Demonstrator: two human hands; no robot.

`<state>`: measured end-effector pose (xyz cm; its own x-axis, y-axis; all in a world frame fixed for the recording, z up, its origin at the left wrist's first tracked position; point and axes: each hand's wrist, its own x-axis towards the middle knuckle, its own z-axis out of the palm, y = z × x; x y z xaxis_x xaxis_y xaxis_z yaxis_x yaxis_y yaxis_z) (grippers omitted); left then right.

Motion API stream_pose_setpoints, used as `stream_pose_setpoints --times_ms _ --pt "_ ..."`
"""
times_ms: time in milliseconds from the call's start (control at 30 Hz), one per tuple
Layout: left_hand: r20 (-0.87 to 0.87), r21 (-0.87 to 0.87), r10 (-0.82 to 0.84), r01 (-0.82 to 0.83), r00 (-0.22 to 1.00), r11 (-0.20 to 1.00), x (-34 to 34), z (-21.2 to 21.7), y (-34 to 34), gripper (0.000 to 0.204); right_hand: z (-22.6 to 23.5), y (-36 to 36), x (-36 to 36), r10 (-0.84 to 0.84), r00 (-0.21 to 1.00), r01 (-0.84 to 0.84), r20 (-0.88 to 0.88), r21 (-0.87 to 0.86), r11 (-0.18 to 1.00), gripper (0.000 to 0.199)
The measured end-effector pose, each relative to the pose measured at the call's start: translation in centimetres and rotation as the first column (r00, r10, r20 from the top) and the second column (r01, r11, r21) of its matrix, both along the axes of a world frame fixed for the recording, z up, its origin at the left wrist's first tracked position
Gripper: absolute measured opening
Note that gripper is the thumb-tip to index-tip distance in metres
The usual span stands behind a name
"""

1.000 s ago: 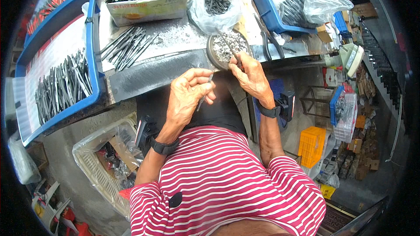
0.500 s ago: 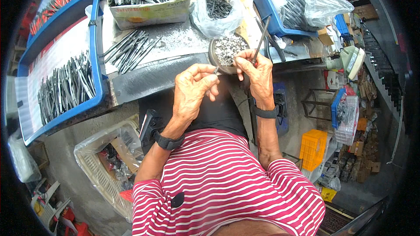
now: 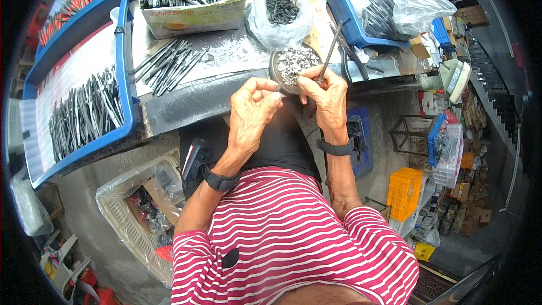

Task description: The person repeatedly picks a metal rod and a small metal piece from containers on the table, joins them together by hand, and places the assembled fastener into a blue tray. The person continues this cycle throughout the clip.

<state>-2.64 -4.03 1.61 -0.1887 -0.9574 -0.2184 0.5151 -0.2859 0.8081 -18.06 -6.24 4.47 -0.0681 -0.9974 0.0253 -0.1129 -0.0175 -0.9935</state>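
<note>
My left grip [image 3: 249, 112] pinches a small piece [image 3: 278, 88], mostly hidden from view, while my right grip [image 3: 330, 101] closes around a dark rod [image 3: 331, 51] near the bowl [image 3: 273, 69].

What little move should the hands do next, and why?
Maybe the right hand should ease a little toward the left hand. The right holds a dark rod, the left pinches a small piece, and their fingertips face each other across a gap by the bowl. The piece is mostly hidden, so I can't be sure.
</note>
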Motion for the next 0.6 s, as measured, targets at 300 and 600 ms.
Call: stream_pose_setpoints --times_ms 300,600 --pt "-0.04 -0.028 0.021 -0.022 0.999 0.999 -0.5 -0.5 -0.1 0.019 0.4 0.7 1.1 0.044 0.998 -0.043 0.04 -0.005 0.999 0.014" --pt "-0.048 -0.012 0.032 -0.033 0.998 0.999 -0.5 -0.2 0.2 0.017 0.5 1.1 1.7 0.081 0.995 -0.08 -0.061 0.019 0.997 0.015"
